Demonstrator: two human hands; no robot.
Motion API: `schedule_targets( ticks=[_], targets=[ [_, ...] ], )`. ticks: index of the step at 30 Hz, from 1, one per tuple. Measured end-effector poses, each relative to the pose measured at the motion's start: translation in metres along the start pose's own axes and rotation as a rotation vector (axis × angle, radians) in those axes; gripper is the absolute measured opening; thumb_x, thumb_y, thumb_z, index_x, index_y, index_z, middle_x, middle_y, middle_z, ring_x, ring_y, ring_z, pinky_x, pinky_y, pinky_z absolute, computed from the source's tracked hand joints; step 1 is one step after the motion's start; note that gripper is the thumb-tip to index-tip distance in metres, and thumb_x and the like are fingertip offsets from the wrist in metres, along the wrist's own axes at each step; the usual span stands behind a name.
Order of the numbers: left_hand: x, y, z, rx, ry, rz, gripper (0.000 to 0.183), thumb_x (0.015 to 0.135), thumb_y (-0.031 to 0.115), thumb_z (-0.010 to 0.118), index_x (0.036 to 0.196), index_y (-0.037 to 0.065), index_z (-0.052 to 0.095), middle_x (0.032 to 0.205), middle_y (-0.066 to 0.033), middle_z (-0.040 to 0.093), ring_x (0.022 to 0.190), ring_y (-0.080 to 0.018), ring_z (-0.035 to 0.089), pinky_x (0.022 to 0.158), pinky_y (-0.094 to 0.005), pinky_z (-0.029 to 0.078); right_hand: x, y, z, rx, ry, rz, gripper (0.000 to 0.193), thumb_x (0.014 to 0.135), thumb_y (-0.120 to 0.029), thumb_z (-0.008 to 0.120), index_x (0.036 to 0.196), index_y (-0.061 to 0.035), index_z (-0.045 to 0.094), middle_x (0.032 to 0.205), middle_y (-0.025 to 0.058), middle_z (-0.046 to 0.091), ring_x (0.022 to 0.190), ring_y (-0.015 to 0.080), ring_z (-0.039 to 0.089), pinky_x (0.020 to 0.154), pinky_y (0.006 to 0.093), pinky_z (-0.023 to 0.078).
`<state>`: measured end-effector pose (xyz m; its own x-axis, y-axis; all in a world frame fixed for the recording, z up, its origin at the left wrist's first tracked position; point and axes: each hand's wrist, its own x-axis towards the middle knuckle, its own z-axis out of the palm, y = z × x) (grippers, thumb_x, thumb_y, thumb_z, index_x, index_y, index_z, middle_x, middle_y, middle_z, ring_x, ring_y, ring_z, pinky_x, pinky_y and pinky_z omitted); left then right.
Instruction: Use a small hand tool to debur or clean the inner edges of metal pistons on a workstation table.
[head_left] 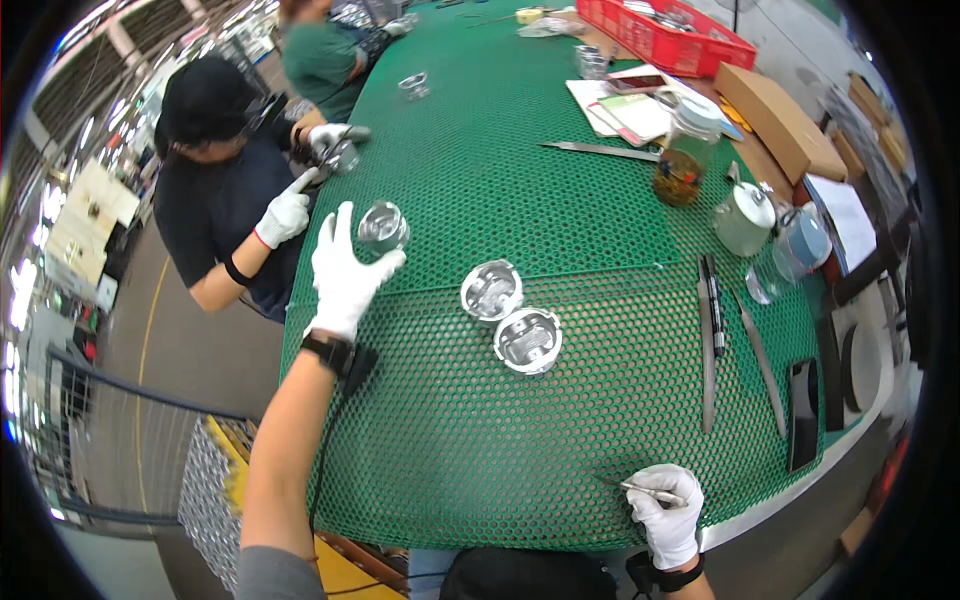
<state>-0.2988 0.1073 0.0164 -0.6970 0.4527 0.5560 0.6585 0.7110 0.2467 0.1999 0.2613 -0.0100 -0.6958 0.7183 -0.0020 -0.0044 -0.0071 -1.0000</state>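
Head view: your hands well apart. Your left hand (345, 270), fingers spread, just beside metal cup (384, 228) at far left on green mat (450, 430); can't tell if touching. Your right hand (668, 510), near right, closed round slim metal tool (655, 493). Second cup (491, 290) and third cup (528, 341) mid-mat, open sides up. Cups probably stiff, fairly heavy, slick under gloves, edges easily nicked; grip outer wall, thumb opposite fingers.
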Motion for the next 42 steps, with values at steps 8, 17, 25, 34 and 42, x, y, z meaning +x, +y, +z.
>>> schedule_targets(
  ticks=[8, 17, 25, 34, 42],
  targets=[
    [-0.024, 0.109, -0.010, -0.777, -0.712, 0.219, 0.117, 0.065, 0.014, 0.094, 0.163, 0.004, 0.030, 0.154, -0.0170, 0.050, 0.143, -0.0272, 0.048, 0.117, -0.0402, 0.042, -0.005, -0.001, -0.008, -0.057, 0.057, 0.085, 0.021, 0.075, 0.002, 0.087, 0.091, -0.0014, 0.074, 0.096, 0.0114, 0.074, 0.076, 0.0159, 0.071, 0.065, 0.0280, 0.057],
    [-0.099, 0.084, -0.081, -0.698, -0.681, -0.061, 0.093, 0.067, 0.015, 0.093, 0.147, -0.003, 0.048, 0.128, -0.0101, 0.067, 0.117, -0.0157, 0.064, 0.105, -0.0342, 0.052, -0.007, 0.008, -0.004, 0.001, 0.065, 0.053, 0.020, 0.080, 0.008, 0.081, 0.096, 0.0002, 0.072, 0.100, 0.0112, 0.071, 0.070, 0.0132, 0.068, 0.059, 0.0250, 0.056],
    [-0.240, 0.109, -0.149, -0.295, -0.252, -0.003, 0.129, 0.049, 0.061, 0.099, 0.147, -0.004, 0.044, 0.107, -0.0191, 0.065, 0.092, -0.0375, 0.066, 0.084, -0.0429, 0.056, 0.004, -0.048, 0.027, -0.050, 0.008, 0.226, 0.017, 0.083, 0.006, 0.079, 0.098, 0.0027, 0.071, 0.092, 0.0082, 0.072, 0.079, 0.0132, 0.071, 0.071, 0.0238, 0.058],
    [-0.257, 0.083, -0.137, -0.888, -0.399, -0.059, 0.119, 0.063, 0.020, 0.097, 0.158, -0.002, 0.029, 0.126, -0.0199, 0.066, 0.117, -0.0353, 0.065, 0.101, -0.0409, 0.051, 0.004, -0.092, 0.126, -0.471, -0.414, -0.608, 0.024, 0.074, 0.001, 0.086, 0.094, -0.0054, 0.074, 0.084, 0.0097, 0.074, 0.064, 0.0232, 0.071, 0.059, 0.0326, 0.057],
    [-0.282, 0.125, -0.127, -0.533, -0.082, -0.188, 0.089, 0.065, 0.029, 0.089, 0.141, 0.001, 0.054, 0.114, -0.0141, 0.066, 0.097, -0.0345, 0.063, 0.087, -0.0438, 0.053, 0.014, -0.052, 0.156, -0.696, -0.554, -0.751, 0.027, 0.076, -0.006, 0.084, 0.099, -0.0108, 0.070, 0.082, 0.0048, 0.069, 0.065, 0.0240, 0.066, 0.059, 0.0358, 0.051]
  ],
)
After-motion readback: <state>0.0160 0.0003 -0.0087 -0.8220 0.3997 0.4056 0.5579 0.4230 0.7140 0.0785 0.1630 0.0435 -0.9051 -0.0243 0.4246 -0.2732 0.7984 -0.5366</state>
